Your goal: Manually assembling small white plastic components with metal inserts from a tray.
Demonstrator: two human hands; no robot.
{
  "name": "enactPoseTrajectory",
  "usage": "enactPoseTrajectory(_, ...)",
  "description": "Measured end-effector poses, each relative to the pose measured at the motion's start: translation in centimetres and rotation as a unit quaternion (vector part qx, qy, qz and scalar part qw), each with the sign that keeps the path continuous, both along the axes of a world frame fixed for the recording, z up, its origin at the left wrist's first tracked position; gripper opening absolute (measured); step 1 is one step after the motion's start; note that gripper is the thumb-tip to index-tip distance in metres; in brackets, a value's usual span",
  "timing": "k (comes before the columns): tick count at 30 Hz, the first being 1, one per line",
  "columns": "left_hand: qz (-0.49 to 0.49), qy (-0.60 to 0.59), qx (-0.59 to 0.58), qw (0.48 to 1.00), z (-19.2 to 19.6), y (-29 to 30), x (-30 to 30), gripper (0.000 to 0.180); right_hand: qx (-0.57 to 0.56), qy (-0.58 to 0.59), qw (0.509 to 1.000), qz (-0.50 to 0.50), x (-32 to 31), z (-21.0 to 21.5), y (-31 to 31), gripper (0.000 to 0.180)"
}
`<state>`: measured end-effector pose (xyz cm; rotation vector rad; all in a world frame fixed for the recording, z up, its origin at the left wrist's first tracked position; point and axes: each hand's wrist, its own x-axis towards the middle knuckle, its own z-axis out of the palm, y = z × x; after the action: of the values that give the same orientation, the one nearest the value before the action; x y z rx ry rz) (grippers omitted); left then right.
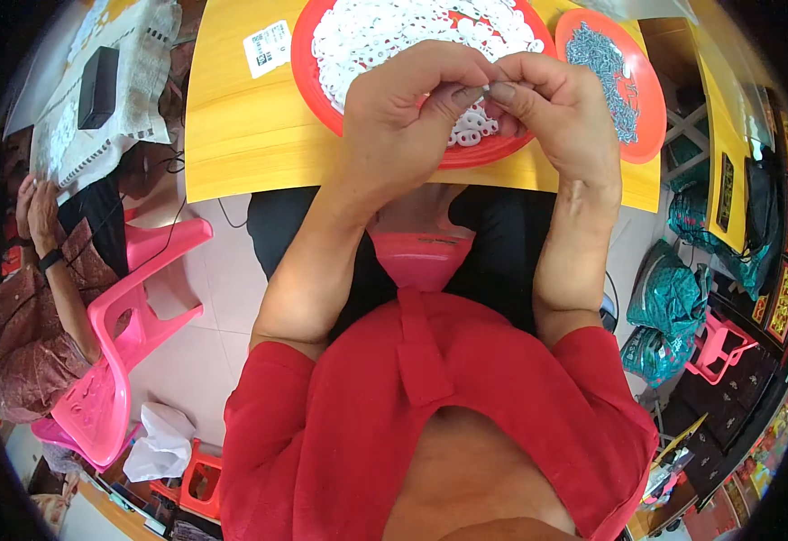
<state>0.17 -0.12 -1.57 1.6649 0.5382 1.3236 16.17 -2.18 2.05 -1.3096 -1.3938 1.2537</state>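
My left hand [398, 117] and my right hand [567, 113] meet over the near part of a round red tray [303, 72], thumbs and forefingers pinched together. A tiny white bit shows between the fingertips; most of what they hold is hidden by the fingers. Heaped in the tray are many small white plastic pieces [367, 41] with round holes. To the right, an orange-red plate [652, 131] carries a pile of small grey metal nails or screws [600, 72]; I cannot tell which. Both hands are closed.
The yellow table [232, 126] bears a white printed label [268, 48]. At left, another person's hands [38, 212] rest near a cloth-covered table with a black box [98, 87]; a pink chair [123, 361] stands there. Teal bags [669, 288] and a pink stool [721, 347] are at right.
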Motion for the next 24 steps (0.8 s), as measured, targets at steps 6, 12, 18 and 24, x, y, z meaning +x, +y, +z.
enactPoseTrajectory(6, 0.050, -0.091, -0.100, 0.989, 0.2, -0.3, 1.0, 0.007, 0.031, 0.123, 0.991, -0.037, -0.3, -0.5, 0.3, 0.008)
enactPoseTrajectory(12, -0.023, -0.217, -0.302, 0.928, 0.3, 0.1, 0.5, 0.008, 0.141, 0.055, 0.986, -0.068, -1.3, -0.6, 0.2, 0.007)
enactPoseTrajectory(18, -0.034, -0.241, -0.313, 0.918, 0.9, -0.1, 0.7, 0.009, 0.110, 0.099, 0.987, -0.068, -1.9, -0.4, 0.1, 0.007)
enactPoseTrajectory(24, -0.015, -0.197, -0.312, 0.929, 1.1, -0.2, 0.7, 0.011, 0.110, 0.098, 0.986, -0.080, -1.7, -0.6, 0.1, 0.007)
